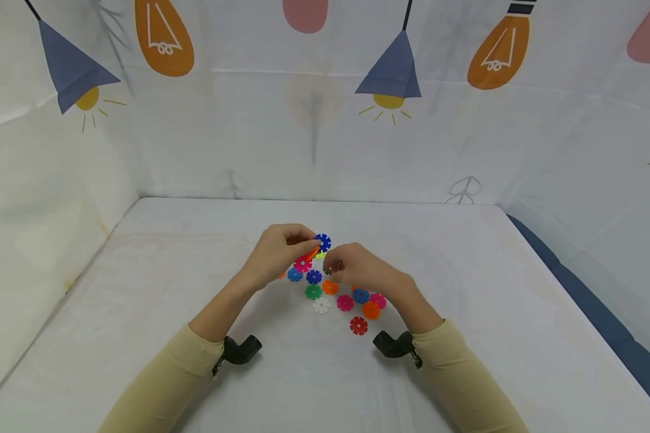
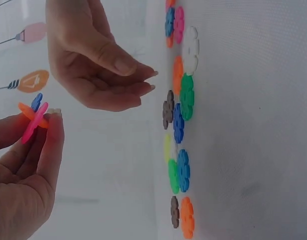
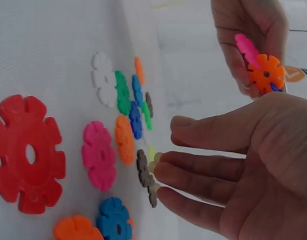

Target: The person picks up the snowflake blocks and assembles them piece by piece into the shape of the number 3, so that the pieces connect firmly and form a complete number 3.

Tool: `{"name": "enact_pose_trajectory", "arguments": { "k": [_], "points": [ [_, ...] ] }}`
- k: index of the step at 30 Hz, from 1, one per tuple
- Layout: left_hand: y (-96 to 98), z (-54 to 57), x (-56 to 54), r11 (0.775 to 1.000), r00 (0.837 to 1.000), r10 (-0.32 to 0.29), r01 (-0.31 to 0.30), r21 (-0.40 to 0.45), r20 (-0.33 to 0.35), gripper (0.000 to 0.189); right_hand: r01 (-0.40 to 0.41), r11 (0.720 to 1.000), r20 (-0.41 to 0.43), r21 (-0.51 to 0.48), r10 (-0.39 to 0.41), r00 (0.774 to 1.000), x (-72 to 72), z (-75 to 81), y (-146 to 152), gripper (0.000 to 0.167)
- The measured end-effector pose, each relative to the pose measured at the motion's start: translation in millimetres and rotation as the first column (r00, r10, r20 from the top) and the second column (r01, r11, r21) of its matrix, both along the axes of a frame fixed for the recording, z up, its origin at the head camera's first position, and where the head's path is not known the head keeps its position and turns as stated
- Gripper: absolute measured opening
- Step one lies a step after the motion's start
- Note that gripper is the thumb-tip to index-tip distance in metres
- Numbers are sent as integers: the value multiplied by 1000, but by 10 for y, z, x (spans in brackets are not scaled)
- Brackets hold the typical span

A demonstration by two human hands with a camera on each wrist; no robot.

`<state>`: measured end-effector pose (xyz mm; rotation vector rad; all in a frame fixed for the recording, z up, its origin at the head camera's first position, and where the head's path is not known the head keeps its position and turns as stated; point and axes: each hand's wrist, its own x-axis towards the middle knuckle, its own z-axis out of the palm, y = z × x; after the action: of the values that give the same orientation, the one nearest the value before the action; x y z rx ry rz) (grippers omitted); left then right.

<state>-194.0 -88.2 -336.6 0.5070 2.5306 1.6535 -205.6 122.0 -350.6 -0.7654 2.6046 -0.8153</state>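
My left hand [image 1: 275, 252] pinches a small cluster of joined notched plastic discs between thumb and fingers. In the cluster are an orange disc [image 3: 273, 66], a pink disc [image 3: 246, 47] and a blue disc [image 2: 36, 102], slotted together at angles. To its right, my right hand [image 1: 365, 269] hovers low over the loose discs with its fingers loosely bent and nothing between them. Its fingertips are right by the brown discs [image 3: 142, 167] in the right wrist view. Nearby lie a dark blue disc [image 1: 314, 276] and an orange disc [image 1: 330, 288].
Several loose discs lie flat on the white table [image 1: 141, 337]: a green disc [image 1: 313, 292], a white disc [image 1: 321, 305], a pink disc [image 1: 345, 302] and a red disc [image 1: 359, 326] closest to me. Behind the table hangs a white curtain [image 1: 249, 132] printed with lamps.
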Motion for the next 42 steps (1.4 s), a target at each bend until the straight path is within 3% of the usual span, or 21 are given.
{"name": "enact_pose_trajectory", "arguments": {
  "k": [7,17,42],
  "points": [
    [-6,5,3,1000,1000,4,-4,-22,-10,15,4,996,8,91,-5,1000,9,-114,-57,21],
    [-1,-4,-4,999,1000,7,-8,-48,-18,12,-16,984,-54,179,26,998,53,-166,-142,20],
    [-1,-45,-27,999,1000,-2,2,-41,-12,13,16,992,-13,126,-14,1000,20,-171,-105,14]
  ]
}}
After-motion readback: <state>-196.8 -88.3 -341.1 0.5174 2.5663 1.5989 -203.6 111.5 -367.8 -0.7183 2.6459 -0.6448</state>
